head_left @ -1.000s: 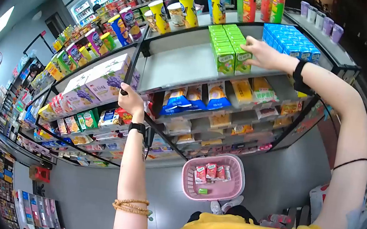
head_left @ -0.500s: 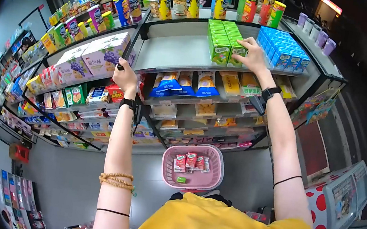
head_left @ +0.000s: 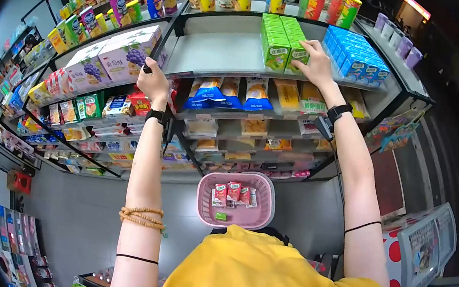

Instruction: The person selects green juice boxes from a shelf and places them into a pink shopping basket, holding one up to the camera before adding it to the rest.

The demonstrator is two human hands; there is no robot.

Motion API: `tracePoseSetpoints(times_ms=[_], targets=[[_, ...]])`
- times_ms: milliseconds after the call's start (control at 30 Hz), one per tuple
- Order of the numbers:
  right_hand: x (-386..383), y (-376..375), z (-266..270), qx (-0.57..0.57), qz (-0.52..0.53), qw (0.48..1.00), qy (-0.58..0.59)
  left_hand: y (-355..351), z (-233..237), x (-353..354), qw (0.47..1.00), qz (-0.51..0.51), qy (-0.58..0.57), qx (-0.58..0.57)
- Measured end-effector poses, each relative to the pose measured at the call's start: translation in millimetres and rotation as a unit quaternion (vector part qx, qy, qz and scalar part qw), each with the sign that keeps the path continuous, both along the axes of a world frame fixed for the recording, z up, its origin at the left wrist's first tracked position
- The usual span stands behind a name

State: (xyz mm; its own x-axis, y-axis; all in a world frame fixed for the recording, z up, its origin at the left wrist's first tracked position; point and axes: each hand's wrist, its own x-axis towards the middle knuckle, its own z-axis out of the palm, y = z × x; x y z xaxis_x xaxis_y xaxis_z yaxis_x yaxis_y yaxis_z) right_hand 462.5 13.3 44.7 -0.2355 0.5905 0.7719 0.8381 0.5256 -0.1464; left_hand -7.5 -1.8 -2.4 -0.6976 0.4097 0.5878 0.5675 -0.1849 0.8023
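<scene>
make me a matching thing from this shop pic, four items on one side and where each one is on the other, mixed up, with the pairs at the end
Column 1
1. right hand
2. blue cartons
3. basket
4. blue bags

Column 2
A. on the floor
B. one level lower than the green cartons
C. at the front of the green cartons, thumb and fingers spread
D. level with the green cartons, in rows to their right

Pairs: 1-C, 2-D, 3-A, 4-B
</scene>
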Motion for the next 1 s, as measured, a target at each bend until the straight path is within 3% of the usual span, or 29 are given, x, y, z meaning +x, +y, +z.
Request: tracePoseSetpoints(times_ms=[1000], targets=[[0.8,3.0,-11.6,0.007,-0.022,1.000,0.004,-5.1,5.9,7.3,1.000,0.001,-0.011,0.003]])
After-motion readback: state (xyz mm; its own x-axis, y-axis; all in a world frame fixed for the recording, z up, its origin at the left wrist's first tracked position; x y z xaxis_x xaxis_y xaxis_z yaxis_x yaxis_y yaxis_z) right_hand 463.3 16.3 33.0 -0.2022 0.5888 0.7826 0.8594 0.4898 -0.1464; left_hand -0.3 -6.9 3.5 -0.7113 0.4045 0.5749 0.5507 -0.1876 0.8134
